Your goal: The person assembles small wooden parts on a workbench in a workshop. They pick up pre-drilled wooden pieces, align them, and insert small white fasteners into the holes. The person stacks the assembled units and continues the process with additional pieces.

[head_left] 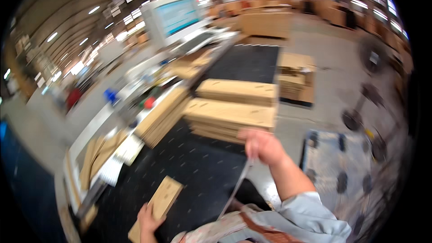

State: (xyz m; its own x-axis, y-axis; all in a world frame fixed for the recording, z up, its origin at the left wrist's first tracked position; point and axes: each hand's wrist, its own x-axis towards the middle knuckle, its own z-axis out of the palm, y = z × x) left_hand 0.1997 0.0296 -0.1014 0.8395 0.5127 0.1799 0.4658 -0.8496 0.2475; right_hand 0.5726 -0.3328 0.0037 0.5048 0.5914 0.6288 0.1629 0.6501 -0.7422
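My left hand (149,221) grips a short, light wooden board (165,194) by its edges, low at the left over the black table (202,164). Small dark marks, perhaps holes, show on the board. At the table's right edge, my right hand (265,147) is raised beside the near stack of boards (231,113). Its fingers reach toward the stack's right end, apart from the thumb; motion blur hides whether they touch it. Behind lies a second stack of similar boards (236,90).
A longer stack of boards (162,114) runs along the table's left side. Papers (129,149) and a monitor (173,15) stand on that side. To the right are a pallet (339,166) on the floor, a cardboard stack (294,81) and a blurred fan (372,56).
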